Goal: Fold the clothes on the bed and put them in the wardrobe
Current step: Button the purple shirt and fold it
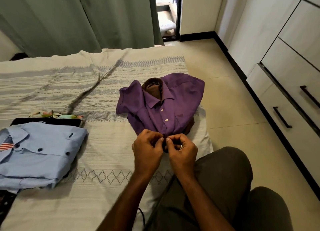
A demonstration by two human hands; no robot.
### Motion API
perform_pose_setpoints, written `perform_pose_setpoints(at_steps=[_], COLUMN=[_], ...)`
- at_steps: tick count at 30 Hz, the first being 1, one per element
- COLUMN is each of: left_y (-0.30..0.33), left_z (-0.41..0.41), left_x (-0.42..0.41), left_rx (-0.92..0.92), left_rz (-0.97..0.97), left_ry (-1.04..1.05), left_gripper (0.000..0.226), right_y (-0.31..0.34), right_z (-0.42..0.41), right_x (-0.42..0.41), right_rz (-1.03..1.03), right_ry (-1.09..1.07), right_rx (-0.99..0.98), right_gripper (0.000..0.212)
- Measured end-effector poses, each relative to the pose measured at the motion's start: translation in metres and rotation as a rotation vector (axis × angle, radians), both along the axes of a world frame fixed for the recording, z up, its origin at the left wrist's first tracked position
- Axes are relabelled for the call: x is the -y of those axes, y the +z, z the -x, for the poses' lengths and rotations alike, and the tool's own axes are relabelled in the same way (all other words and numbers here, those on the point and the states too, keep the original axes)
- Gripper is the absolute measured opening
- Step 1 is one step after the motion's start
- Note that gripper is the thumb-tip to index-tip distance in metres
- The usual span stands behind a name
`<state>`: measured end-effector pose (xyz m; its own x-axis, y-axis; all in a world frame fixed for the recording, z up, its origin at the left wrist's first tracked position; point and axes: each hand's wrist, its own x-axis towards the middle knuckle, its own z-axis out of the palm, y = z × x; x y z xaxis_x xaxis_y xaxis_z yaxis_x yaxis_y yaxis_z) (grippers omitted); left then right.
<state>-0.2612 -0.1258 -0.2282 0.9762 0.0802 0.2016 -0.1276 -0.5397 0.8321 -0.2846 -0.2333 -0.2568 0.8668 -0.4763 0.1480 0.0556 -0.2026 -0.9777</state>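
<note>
Both thumbs and forefingers pinch the front placket at the hem of the purple shirt (pixel 161 106), left hand (pixel 147 149) and right hand (pixel 181 152) touching, apparently at a button. The shirt lies at the bed's (pixel 103 187) right edge over a brown garment (pixel 152 90); it looks light, limp and likely to slide, best held by shoulders or hem. A folded blue shirt (pixel 38 154) tops a stack well left; wardrobe drawers (pixel 285 95) stand right, nothing between

I count one purple button-up cotton shirt (pixel 161 106) lying over one brown garment (pixel 153 90), one folded light-blue shirt (pixel 39 154) topping a stack with one black garment (pixel 46 121) and one floral-print piece (pixel 57 116) behind. Two black wardrobe handles (pixel 282 117) show.
</note>
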Motion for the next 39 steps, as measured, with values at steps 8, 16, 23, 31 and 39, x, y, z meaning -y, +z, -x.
perform_pose_setpoints(at_steps=[8,16,23,31,39], left_y=[0.000,-0.002,-0.004,-0.047,0.014], left_z=[0.000,-0.001,-0.004,0.001,-0.041], left_x=[0.005,0.006,0.002,-0.026,-0.049], left_rx=[-0.077,-0.352,-0.293,-0.205,-0.244], left_rz=[0.151,0.510,0.480,-0.091,0.333], left_ry=[0.016,-0.142,-0.141,-0.194,-0.510], left_gripper=[0.009,0.015,0.005,0.030,0.018], right_y=[0.001,0.002,0.002,0.000,-0.002], right_z=[0.001,-0.002,0.002,-0.002,-0.018], right_x=[0.002,0.007,0.001,0.007,0.066], right_rz=[-0.072,-0.401,-0.083,-0.122,0.428], right_ry=[0.084,0.222,0.251,0.032,0.104], right_rx=[0.006,-0.010,-0.029,0.037,-0.015], right_gripper=[0.006,0.010,0.046,0.029,0.009])
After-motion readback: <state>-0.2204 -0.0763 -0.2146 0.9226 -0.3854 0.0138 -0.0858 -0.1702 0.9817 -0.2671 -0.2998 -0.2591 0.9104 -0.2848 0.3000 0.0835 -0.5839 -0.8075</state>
